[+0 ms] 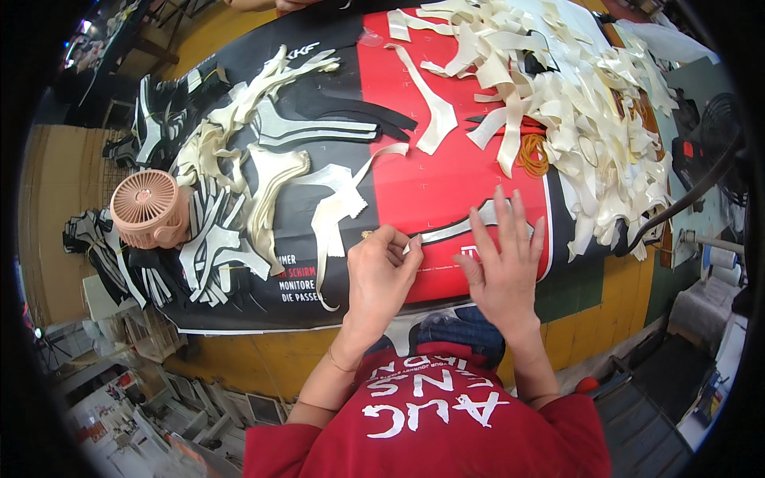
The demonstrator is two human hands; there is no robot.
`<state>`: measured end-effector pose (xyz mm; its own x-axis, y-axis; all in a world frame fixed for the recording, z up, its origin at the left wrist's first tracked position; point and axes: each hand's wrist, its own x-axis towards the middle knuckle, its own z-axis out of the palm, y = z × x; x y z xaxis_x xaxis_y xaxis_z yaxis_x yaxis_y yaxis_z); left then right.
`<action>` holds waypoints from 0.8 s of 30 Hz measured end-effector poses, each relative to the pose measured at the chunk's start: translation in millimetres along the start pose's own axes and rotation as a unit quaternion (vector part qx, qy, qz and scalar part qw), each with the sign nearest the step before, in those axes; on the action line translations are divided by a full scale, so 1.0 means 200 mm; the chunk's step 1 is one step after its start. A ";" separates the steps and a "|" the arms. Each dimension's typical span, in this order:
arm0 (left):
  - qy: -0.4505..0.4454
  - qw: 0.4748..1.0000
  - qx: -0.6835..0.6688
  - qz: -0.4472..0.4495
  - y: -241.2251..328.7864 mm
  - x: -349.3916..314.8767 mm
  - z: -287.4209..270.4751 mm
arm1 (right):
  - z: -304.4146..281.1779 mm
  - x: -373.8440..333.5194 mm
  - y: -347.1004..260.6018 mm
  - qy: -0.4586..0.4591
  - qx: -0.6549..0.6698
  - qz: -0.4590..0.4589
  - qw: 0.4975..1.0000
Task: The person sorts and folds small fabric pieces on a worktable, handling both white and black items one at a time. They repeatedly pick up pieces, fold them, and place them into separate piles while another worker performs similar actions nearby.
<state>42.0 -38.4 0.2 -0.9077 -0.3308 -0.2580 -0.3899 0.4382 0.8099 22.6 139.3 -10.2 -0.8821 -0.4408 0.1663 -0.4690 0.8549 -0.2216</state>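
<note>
A narrow curved piece of white fabric with black edging (pixel 450 229) lies on the red part of the printed table cover, near its front edge. At the left end of this piece my left hand (pixel 376 275) is closed in a pinch, with a small pale tip showing between thumb and forefinger. My right hand (pixel 510 267) lies flat over the wider right end, fingers spread and palm down, hiding part of it. Beyond my hands a single cream fabric cutout (pixel 430 107) rests on the red area. Left of it sit stacked white pieces with black borders (pixel 307 127).
Cream cutouts (pixel 594 151) are heaped at the right, beside orange rubber bands (pixel 532 155). A pink fan (pixel 146 205) stands at the left among bundled black-and-white pieces (pixel 213 253). Loose cream strips (pixel 275 179) lie left of centre. A dark cable (pixel 689 195) curves over the right edge.
</note>
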 end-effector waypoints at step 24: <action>0.031 0.999 -0.036 -0.001 -0.07 -0.04 -0.10 | 0.12 -0.02 -0.13 -0.025 0.122 -0.071 0.990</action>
<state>57.6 -58.5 2.1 -0.8948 -0.3841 -0.2275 -0.3769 0.3771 0.8460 37.5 112.9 -27.5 -0.8042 -0.5704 0.1669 -0.5806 0.6939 -0.4258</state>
